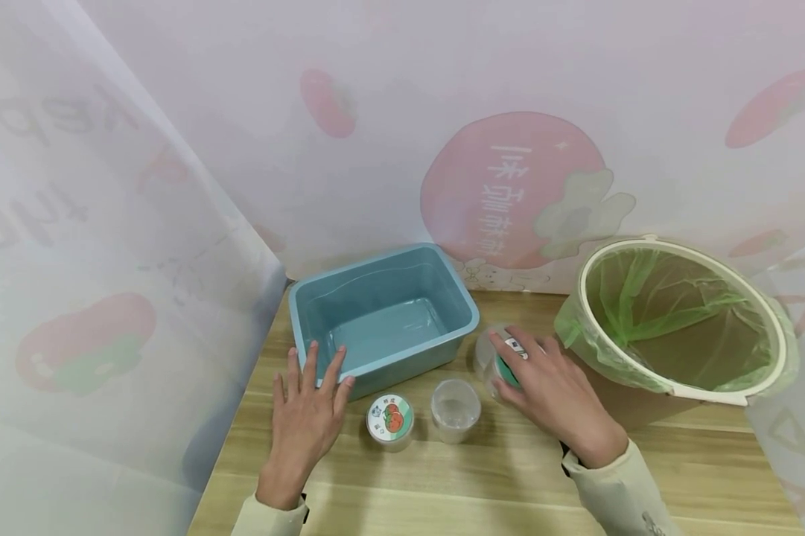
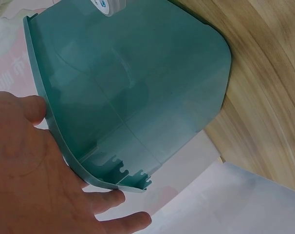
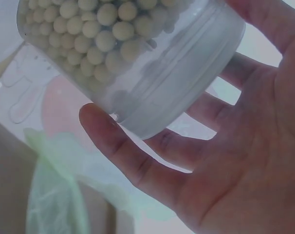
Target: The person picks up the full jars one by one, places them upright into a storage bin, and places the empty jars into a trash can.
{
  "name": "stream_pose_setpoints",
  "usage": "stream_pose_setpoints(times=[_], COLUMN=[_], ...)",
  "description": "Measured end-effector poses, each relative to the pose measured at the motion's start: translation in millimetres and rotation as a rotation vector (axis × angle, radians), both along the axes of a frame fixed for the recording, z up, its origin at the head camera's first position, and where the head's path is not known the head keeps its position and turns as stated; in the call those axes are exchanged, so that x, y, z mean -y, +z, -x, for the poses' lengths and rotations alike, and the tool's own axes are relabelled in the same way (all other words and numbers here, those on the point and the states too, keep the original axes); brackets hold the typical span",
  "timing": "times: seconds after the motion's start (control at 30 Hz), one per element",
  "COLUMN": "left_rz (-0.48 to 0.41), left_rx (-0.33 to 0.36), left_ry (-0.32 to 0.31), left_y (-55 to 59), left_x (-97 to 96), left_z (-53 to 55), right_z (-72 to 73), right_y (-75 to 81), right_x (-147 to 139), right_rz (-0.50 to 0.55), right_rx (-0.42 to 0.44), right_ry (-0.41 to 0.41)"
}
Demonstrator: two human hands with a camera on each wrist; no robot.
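My left hand (image 1: 304,417) lies over the near left corner of a blue-green plastic basin (image 1: 409,365), its fingers spread and reaching across the rim. In the left wrist view the thumb and fingers are at the rim of the basin (image 2: 152,73). From above, my right hand (image 1: 549,387) grips a clear jar (image 1: 507,374) with green on its lid, right of the basin. The right wrist view has the jar (image 3: 103,44) full of round beige balls, fingers around its pale lid. Nearer me stand a jar with a tomato label (image 1: 389,423) and a clear tub (image 1: 454,413).
A bin (image 1: 633,402) lined with a thin green bag (image 1: 643,327) stands at the right, close to my right hand. White printed curtains (image 1: 375,171) close off the back and left sides of the wooden table (image 1: 429,499).
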State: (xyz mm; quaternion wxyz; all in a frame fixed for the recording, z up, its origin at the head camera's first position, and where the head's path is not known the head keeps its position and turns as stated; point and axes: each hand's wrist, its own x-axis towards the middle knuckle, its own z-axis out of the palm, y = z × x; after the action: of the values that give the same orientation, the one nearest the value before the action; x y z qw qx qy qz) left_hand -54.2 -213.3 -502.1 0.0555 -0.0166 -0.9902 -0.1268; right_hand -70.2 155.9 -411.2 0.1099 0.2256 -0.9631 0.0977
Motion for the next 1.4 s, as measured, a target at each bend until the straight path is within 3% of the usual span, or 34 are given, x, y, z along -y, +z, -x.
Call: stream_pose_setpoints(times=[0.4, 0.8, 1.1, 1.23, 1.4], left_rz=[0.011, 0.015, 0.009, 0.014, 0.024], left_rx=[0.003, -0.003, 0.011, -0.003, -0.076], left_ry=[-0.001, -0.005, 0.002, -0.001, -0.016], left_y=[-0.5, -1.0, -1.0, -0.3, -1.0], left_x=[0.2, 0.4, 0.1, -0.5, -0.5], left_z=[0.9, 1.6, 1.3, 1.1, 0.2], right_z=[8.0, 19.5, 28.8, 33.0, 37.6], right_y=[23.7, 39.5, 48.1, 52.2, 53.6], right_x=[20, 35, 48, 53, 59], right_rz=[0.005, 0.020, 0.014, 0.013, 0.022], right_rx=[-0.056, -0.026, -0.121, -0.134, -0.156], right_ry=[0.075, 0.124, 0.144, 0.140, 0.150])
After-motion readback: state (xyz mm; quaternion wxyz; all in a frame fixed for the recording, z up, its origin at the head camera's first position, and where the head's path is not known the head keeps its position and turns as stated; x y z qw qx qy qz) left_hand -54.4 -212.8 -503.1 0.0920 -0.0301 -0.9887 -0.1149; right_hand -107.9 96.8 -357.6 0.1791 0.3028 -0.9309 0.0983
